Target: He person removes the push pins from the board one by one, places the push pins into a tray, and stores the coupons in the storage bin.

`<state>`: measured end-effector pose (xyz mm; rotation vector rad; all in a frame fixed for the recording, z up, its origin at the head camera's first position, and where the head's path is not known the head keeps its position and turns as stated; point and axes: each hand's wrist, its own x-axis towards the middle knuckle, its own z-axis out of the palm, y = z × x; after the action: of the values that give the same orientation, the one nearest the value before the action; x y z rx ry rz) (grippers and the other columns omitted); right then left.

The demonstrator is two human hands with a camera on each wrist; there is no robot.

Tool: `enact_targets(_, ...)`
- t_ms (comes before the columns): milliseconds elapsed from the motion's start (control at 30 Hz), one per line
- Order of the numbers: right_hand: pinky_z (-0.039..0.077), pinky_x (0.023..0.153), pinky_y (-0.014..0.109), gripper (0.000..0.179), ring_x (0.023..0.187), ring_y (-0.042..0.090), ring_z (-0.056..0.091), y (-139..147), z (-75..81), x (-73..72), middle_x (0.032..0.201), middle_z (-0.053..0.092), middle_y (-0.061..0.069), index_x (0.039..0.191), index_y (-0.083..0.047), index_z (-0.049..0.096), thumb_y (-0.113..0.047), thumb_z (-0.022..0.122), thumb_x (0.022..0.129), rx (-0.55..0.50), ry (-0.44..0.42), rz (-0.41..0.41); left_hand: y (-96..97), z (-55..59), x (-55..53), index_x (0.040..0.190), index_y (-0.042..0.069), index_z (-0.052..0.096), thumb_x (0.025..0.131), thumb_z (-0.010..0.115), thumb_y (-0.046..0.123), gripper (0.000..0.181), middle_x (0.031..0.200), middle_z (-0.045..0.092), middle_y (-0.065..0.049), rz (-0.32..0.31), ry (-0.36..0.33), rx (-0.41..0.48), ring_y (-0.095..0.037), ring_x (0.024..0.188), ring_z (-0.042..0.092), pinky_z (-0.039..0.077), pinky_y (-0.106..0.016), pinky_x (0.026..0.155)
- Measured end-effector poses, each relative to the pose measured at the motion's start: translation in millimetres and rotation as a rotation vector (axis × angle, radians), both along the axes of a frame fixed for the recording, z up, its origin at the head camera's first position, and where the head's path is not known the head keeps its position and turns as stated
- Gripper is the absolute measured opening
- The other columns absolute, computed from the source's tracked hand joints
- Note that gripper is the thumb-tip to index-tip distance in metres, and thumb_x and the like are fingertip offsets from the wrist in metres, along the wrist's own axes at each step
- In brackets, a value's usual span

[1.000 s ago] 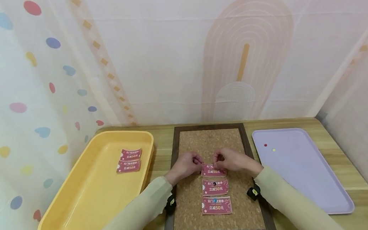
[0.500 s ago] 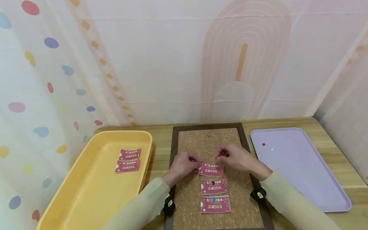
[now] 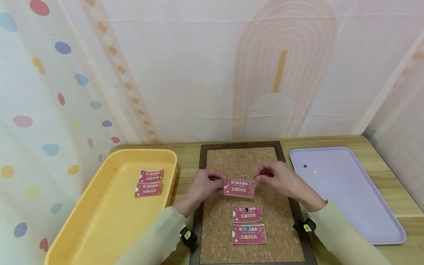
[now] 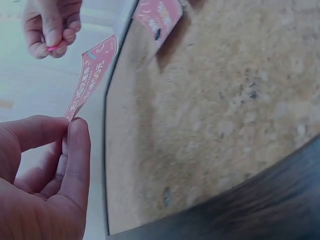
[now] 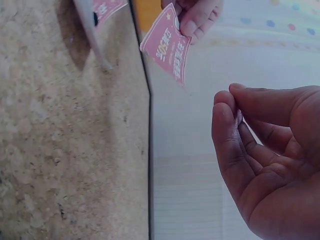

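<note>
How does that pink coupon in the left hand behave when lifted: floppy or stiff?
The coupon is probably light: the left hand holds it up by one end. It looks bendable rather than limp, bowing in the left wrist view yet sticking out unsupported.

Wood-grain table [image 3: 189, 163]: yellow tub [image 3: 111, 221] left, framed corkboard [image 3: 219, 238] in middle, lilac tray [image 3: 345, 197] right
</note>
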<state>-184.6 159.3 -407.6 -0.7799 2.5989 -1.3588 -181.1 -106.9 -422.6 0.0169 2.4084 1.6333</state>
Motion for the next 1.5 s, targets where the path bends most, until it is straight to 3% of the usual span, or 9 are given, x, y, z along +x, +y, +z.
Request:
enact_targets(200,0.056,0.072,0.028,0.005,0.084,0.016,0.065,4.1,6.1,4.9,0.098,0.072,0.005,0.102,-0.007,0.072,-0.006,0.067,0.101,-0.044,-0.02,-0.018,-12.9,10.4,2.9,0.102,0.0,0.078,0.092,0.072,0.006,0.013,0.095,0.074,-0.009,0.011,0.004,0.03,-0.014,0.076,0.066,0.06,-0.038,0.075)
enact_targets(500,0.054,0.07,0.029,0.007,0.082,0.017,0.064,11.4,12.6,10.3,0.1,0.073,0.009,0.105,-0.005,0.072,-0.009,0.066,0.102,-0.028,-0.025,-0.065,-30.4,13.8,9.5,0.107,-0.004,0.074,0.096,0.069,0.006,0.016,0.103,0.072,-0.014,0.0,0.033,0.103,-0.016,0.083,0.068,0.061,-0.04,0.081)
enact_targets(700,0.05,0.066,0.027,0.006,0.077,0.016,0.059,16.6,15.4,12.4,0.096,0.071,0.009,0.103,-0.007,0.072,-0.011,0.068,0.101,-0.038,-0.008,-0.075,-35.5,18.0,12.6,0.108,-0.004,0.075,0.095,0.071,0.006,0.017,0.106,0.072,-0.015,0.037,0.037,0.073,-0.018,0.086,0.069,0.061,-0.033,0.077)
enact_targets(1000,0.051,0.067,0.026,0.006,0.079,0.017,0.062,27.7,21.3,16.2,0.092,0.071,0.005,0.103,-0.006,0.071,-0.011,0.069,0.1,-0.042,-0.007,-0.103,-48.0,23.4,19.1,0.107,-0.003,0.076,0.095,0.071,0.007,0.016,0.103,0.073,-0.014,0.066,0.033,0.058,-0.018,0.084,0.07,0.061,-0.033,0.078)
enact_targets(1233,0.052,0.067,0.026,0.005,0.078,0.014,0.062,39.9,23.3,18.4,0.089,0.07,0.002,0.102,-0.006,0.071,-0.01,0.069,0.1,-0.018,-0.004,-0.144,-65.3,26.2,25.8,0.108,-0.002,0.075,0.095,0.073,0.01,0.018,0.104,0.074,-0.014,0.095,0.019,0.03,-0.018,0.084,0.071,0.061,-0.04,0.083)
enact_targets(1500,0.055,0.072,0.028,0.008,0.084,0.02,0.069,57.7,20.0,21.3,0.089,0.072,0.007,0.103,-0.002,0.07,-0.009,0.068,0.101,-0.006,-0.014,-0.151,-85.2,31.1,35.5,0.111,-0.007,0.073,0.095,0.072,0.008,0.022,0.103,0.073,-0.013,0.087,0.05,0.034,-0.015,0.082,0.069,0.061,-0.028,0.076)
